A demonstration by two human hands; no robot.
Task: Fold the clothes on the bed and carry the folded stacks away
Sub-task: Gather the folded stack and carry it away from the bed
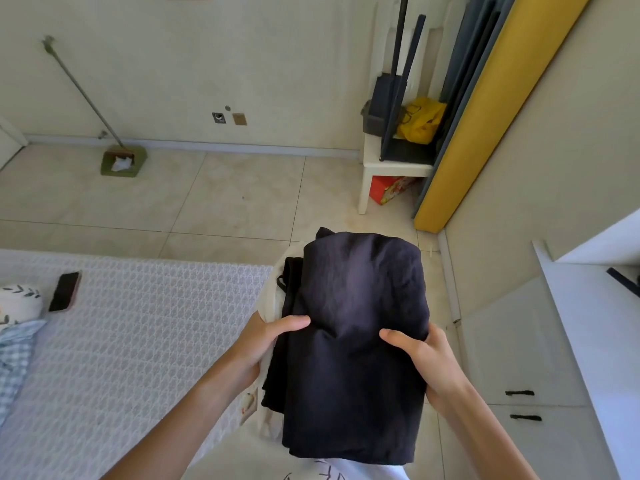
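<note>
Two hands clamped on one folded stack of dark navy and cream clothes (353,323): left hand (266,341), right hand (422,358) | stack lifted beside white-patterned bed (138,341) | folding seemingly done, carrying remained

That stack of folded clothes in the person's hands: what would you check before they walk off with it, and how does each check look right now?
1. Left hand grips the folded stack: ok, thumb on top at its left edge.
2. Right hand grips it too: ok, thumb on top at the right edge.
3. Stack lifted off the bed: ok, it is held past the bed's edge.
4. Layers tidy: not ok, a dark strap sticks out at the upper left.
5. Floor ahead free to walk: ok, bare tiles; the dustpan stands by the far wall.
6. Nothing left behind: not ok, checked cloth and a phone lie on the bed.
</note>
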